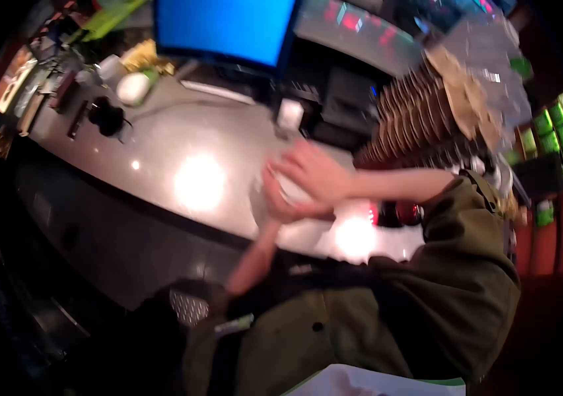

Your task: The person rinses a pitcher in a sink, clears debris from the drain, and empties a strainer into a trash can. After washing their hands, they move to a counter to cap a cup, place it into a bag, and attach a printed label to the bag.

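Both hands meet over the metal counter (162, 142), close to its front edge. Between them is a small white object (291, 190), mostly covered by fingers and too blurred to name. My left hand (276, 201) curls around it from the left and below. Across its top and right side lies my right hand (317, 173), fingers bent over it. Motion smears the fingertips of both. Just beyond the hands stands a small white block-shaped item (290, 115).
A monitor (225, 30) with a blue screen stands at the back, beside a black boxy device (349, 99). Tall stacks of brown cardboard (420, 109) rise at the right. Red items (397, 214) sit by my right forearm. A dark object with a cable (106, 117) and a white rounded container (134, 88) are at left.
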Demonstrator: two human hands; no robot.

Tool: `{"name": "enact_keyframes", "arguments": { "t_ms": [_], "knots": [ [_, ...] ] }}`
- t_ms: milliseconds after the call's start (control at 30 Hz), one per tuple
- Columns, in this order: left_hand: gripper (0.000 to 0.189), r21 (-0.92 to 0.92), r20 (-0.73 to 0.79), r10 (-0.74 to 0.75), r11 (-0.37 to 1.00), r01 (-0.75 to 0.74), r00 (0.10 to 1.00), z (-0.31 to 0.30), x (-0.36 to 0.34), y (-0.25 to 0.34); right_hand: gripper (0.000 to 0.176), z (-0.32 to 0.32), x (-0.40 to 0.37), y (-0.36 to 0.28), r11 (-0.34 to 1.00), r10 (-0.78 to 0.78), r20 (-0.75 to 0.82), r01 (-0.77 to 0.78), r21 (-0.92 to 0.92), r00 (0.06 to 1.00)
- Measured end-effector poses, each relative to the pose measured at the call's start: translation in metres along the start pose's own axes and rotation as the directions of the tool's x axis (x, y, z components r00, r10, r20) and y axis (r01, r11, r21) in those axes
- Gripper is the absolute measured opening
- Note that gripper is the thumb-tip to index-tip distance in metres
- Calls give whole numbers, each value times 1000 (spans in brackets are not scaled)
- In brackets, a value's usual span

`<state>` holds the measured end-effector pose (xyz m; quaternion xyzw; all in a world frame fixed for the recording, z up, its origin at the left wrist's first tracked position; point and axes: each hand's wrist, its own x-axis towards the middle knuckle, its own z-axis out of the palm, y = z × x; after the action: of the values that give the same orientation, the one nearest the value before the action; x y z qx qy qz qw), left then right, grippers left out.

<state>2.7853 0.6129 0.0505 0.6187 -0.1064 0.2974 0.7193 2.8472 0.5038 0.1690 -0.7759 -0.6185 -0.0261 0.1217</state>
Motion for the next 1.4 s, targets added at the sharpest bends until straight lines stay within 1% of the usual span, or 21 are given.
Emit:
{"name": "enact_keyframes", "arguments": {
  "t_ms": [67,100,133,233,300,367,400,433,467,567,633,700,733,767,833,867,1067,1200,1267,1333,1400],
  "knots": [
    [56,-284,28,-407,872,398,913,4,20,25,73,-5,-20,-5,996,74,-186,-64,60,980],
    [50,-314,47,-479,826,468,876,4,27,34,74,-13,-32,-8,986,142,-258,-114,121,956],
    [49,-194,22,-432,883,428,902,1,24,29,75,-31,-56,-7,976,217,-236,-204,78,947],
    [92,74,13,-108,992,106,994,-10,5,29,80,-60,-187,-9,841,534,-136,-541,-18,834],
    [113,282,146,48,955,-88,988,-5,-14,24,79,-46,-264,-24,745,642,-70,-643,-175,763],
    [103,346,54,50,936,-65,997,15,-14,25,88,-23,-302,-38,608,788,65,-755,-245,613],
    [100,407,32,43,912,-53,999,20,-5,21,96,-12,-308,-32,643,765,-9,-764,-52,644],
    [97,464,11,42,885,-42,999,24,4,18,96,0,-314,-24,649,756,-89,-760,-25,648],
    [88,357,10,23,934,-25,1000,28,9,18,95,6,-316,-19,650,752,-171,-760,27,637],
    [86,108,138,-95,991,80,986,26,17,13,87,14,-306,-16,620,767,-336,-766,169,546],
    [83,-136,257,-121,978,160,959,32,21,16,78,16,-293,-21,636,745,-350,-763,114,569],
    [89,-392,381,-162,863,318,910,47,21,36,76,7,-277,-30,681,723,-348,-701,213,597],
    [97,-368,451,-168,860,354,877,52,22,41,74,-6,-267,-39,707,701,-353,-668,233,620],
    [99,-467,481,-137,796,385,866,64,21,50,72,-21,-259,-47,734,676,-354,-630,252,646],
    [99,-618,688,85,589,521,721,74,29,31,71,-30,-248,-51,835,541,-396,-531,145,742],
    [100,-686,672,97,455,567,734,92,23,35,70,-30,-244,-53,867,490,-409,-482,130,770],
    [37,-744,623,99,383,548,776,145,-4,62,69,-35,-256,-43,911,410,-329,-401,97,851],
    [35,-779,585,175,393,489,792,153,-6,52,70,-25,-286,-42,876,483,-242,-468,119,842],
    [31,-766,639,301,331,551,708,151,5,44,70,-21,-296,-41,853,522,-245,-498,159,817],
    [23,-737,671,436,297,607,600,160,16,44,71,-23,-298,-38,882,472,-292,-441,166,832],
    [23,-709,692,472,300,638,547,161,24,43,75,-31,-300,-38,901,429,-288,-385,198,856]
  ]
}}
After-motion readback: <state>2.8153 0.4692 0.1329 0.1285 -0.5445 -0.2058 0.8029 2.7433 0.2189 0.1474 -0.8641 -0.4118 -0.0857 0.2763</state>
